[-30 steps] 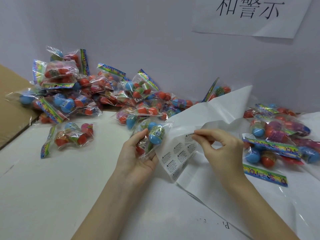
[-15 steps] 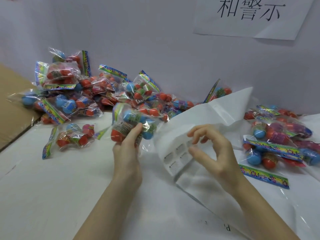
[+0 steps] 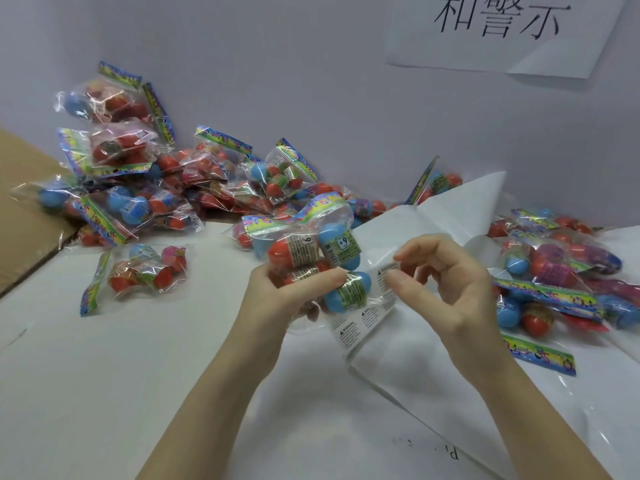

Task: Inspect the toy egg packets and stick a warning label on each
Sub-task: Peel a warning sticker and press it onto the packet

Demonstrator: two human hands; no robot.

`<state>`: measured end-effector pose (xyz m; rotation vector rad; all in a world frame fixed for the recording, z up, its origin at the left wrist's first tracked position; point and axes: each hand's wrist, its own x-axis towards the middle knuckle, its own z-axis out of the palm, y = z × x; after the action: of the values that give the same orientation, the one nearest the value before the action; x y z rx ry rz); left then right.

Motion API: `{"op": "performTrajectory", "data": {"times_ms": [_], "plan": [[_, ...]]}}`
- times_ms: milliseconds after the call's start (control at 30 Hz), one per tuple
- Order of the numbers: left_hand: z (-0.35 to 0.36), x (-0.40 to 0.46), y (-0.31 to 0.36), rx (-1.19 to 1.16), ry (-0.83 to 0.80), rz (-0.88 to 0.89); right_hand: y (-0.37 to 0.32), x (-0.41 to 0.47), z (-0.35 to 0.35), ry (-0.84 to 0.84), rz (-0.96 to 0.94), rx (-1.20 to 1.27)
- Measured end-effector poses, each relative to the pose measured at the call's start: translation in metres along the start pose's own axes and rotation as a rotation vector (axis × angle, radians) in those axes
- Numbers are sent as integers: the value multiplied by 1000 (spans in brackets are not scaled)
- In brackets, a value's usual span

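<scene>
My left hand point(image 3: 280, 299) grips a clear packet of red and blue toy eggs point(image 3: 311, 251) above the table's middle, its colourful header strip pointing up left. My right hand point(image 3: 446, 289) pinches a small white warning label point(image 3: 386, 275) between thumb and forefinger, right beside the packet's lower blue egg. Under both hands lies the sheet of warning labels point(image 3: 360, 327) on white backing paper.
A big heap of egg packets point(image 3: 166, 188) lies against the back wall at left, with one loose packet point(image 3: 138, 271) in front. Another pile of packets point(image 3: 561, 271) sits at right. Brown cardboard point(image 3: 24, 216) borders the left edge. A paper sign point(image 3: 502, 32) hangs on the wall.
My left hand has swung the packet out to the left and back to the middle, turning it. My right hand has peeled a label off the sheet and brought it up to the packet.
</scene>
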<state>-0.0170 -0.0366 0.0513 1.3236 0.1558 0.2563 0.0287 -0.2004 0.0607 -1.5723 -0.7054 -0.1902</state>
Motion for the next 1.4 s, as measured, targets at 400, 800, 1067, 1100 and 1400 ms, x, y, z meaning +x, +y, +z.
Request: {"op": "performTrajectory", "data": {"times_ms": [400, 800, 1067, 1100, 1400], "plan": [[2, 0, -2, -3, 31, 42, 2, -3, 7, 7, 4, -181], [2, 0, -1, 29, -12, 58, 0, -4, 9, 6, -43, -334], [3, 0, -2, 118, 31, 38, -1, -4, 10, 42, 53, -381], [2, 1, -2, 101, 21, 32, -1, -4, 10, 51, 71, -392], [2, -5, 5, -78, -196, 42, -6, 1, 7, -186, 436, 236]]}}
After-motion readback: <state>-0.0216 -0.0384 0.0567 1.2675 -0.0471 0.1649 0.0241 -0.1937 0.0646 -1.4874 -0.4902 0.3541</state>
